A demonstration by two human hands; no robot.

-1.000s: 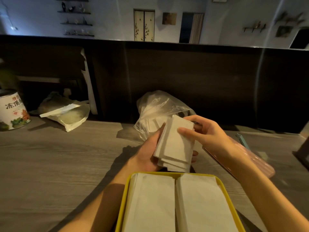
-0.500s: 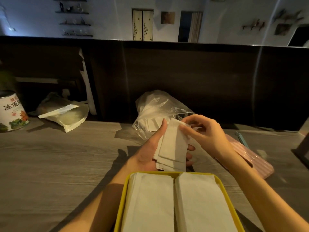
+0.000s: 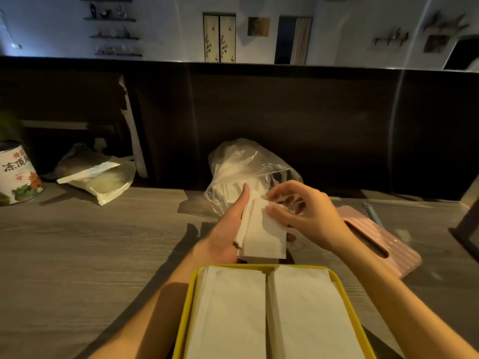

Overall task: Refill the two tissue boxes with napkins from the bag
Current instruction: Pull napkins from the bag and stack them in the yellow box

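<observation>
Right hand (image 3: 308,216) fingertips pinch the top corner of a small stack of white folded paper napkins (image 3: 261,237), which the left hand (image 3: 228,229) cradles with fingers curled behind. Just below sits the open yellow plastic tissue box (image 3: 190,294), already packed. Squaring the stack's edges first should help it drop in flat.

Grey wood-grain counter (image 3: 77,255), printed tin can (image 3: 16,174) at the far left edge, pale plastic pouch with a flat white card (image 3: 88,171) beside it, dark partition wall (image 3: 311,125) behind, wall shelves (image 3: 114,27) at upper left, doorway (image 3: 293,40) at upper centre.
</observation>
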